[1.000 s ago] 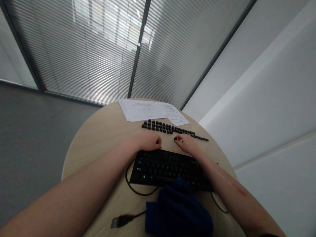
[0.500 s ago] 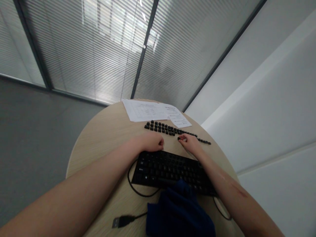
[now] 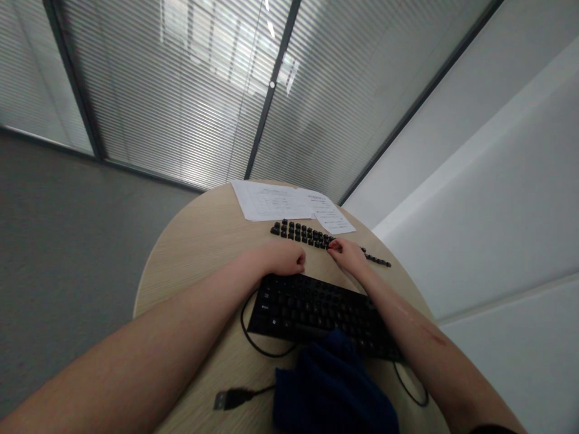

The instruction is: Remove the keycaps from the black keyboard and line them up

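Rows of small black keycaps [image 3: 298, 234] lie on the round wooden table beyond a black keyboard [image 3: 312, 307]. My right hand [image 3: 346, 252] is at the right part of the rows, its thumb and index finger pinched on a keycap at the end of the front row. My left hand [image 3: 287, 258] is closed at the keyboard's far left edge; what its curled fingers hold, if anything, is hidden. A blue cloth [image 3: 335, 386] lies bunched over the keyboard's near edge.
Printed paper sheets [image 3: 275, 202] lie at the table's far side. A black cable with a USB plug [image 3: 230, 398] is at the near left, and more cable loops beside the keyboard. A blinds-covered glass partition and a white wall stand behind the table [image 3: 181, 241].
My right hand has moved slightly away from me, from just in front of the keycap rows to the front row's right end. My left hand stays closed at the keyboard's edge.
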